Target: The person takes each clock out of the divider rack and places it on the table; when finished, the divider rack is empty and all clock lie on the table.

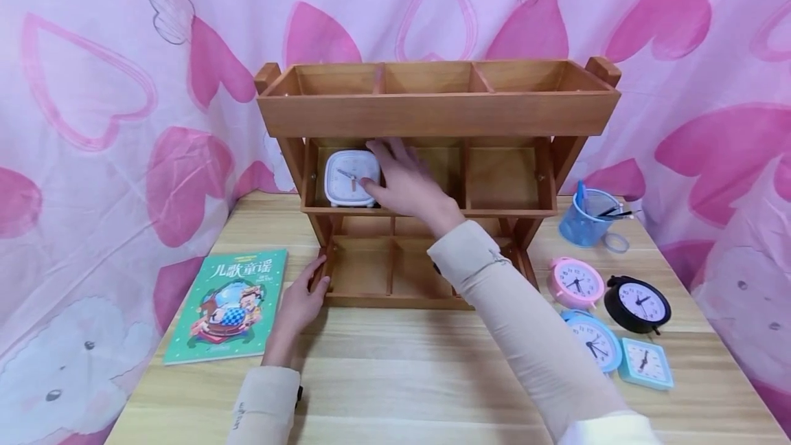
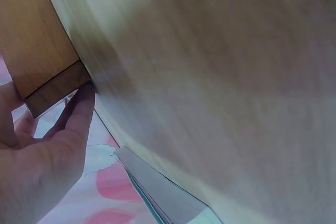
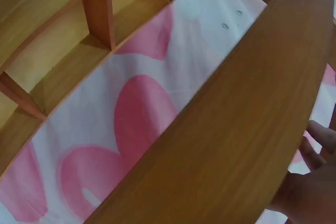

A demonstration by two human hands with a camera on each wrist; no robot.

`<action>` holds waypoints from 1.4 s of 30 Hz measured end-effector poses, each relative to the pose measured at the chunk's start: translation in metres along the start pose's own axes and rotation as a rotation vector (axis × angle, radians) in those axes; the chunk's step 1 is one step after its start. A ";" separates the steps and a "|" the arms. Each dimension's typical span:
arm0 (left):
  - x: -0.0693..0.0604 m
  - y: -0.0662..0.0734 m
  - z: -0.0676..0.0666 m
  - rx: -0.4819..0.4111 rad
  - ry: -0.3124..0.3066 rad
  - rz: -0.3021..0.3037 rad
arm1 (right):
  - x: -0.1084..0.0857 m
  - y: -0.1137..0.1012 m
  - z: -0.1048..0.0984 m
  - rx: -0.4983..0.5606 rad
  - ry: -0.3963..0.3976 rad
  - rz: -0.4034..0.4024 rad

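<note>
A white alarm clock (image 1: pixel 351 177) stands upright in the left compartment of the middle tier of a brown wooden shelf (image 1: pixel 432 115). My right hand (image 1: pixel 410 180) reaches in beside it, the thumb over the right part of its face and the other fingers extended near its upper right corner. In the right wrist view, that hand (image 3: pixel 310 177) shows only partly behind a wooden board, and the clock is out of sight. My left hand (image 1: pixel 301 304) holds the shelf's lower left corner; the left wrist view shows its fingers (image 2: pixel 79 114) against the wood's end.
A green picture book (image 1: pixel 231 307) lies left of the shelf. To the right are a pink clock (image 1: pixel 576 283), a black clock (image 1: pixel 638 304), a round blue clock (image 1: pixel 592 342), a square turquoise clock (image 1: pixel 645 364), and a blue mesh pen cup (image 1: pixel 583 222). Heart-patterned cloth (image 1: pixel 204 53) hangs behind.
</note>
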State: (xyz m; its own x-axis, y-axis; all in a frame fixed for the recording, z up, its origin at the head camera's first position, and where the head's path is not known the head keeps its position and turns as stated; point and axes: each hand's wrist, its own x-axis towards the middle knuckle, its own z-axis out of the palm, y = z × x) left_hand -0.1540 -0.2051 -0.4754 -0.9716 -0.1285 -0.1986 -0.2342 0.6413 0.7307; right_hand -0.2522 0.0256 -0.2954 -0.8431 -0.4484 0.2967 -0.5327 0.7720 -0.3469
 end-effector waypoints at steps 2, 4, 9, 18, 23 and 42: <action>-0.001 -0.001 -0.001 0.006 0.006 -0.001 | 0.004 -0.004 0.004 -0.022 -0.024 0.018; -0.002 -0.001 -0.001 0.012 0.011 0.009 | 0.006 -0.006 0.007 -0.022 -0.047 0.040; -0.001 -0.001 0.000 0.000 0.009 0.018 | 0.010 -0.004 0.009 0.038 -0.053 0.082; 0.000 -0.002 0.000 0.000 0.018 0.012 | 0.013 -0.011 0.003 -0.018 -0.106 0.126; 0.000 -0.004 0.003 0.007 0.007 0.012 | 0.012 -0.011 0.004 0.004 -0.102 0.129; 0.001 -0.004 0.002 -0.010 0.018 0.007 | -0.010 -0.008 0.005 0.524 0.228 0.058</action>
State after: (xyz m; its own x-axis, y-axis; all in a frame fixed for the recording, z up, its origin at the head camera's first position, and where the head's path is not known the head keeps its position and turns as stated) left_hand -0.1541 -0.2063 -0.4801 -0.9735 -0.1382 -0.1819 -0.2281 0.6350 0.7381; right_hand -0.2399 0.0217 -0.3000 -0.8659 -0.2589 0.4280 -0.5002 0.4397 -0.7460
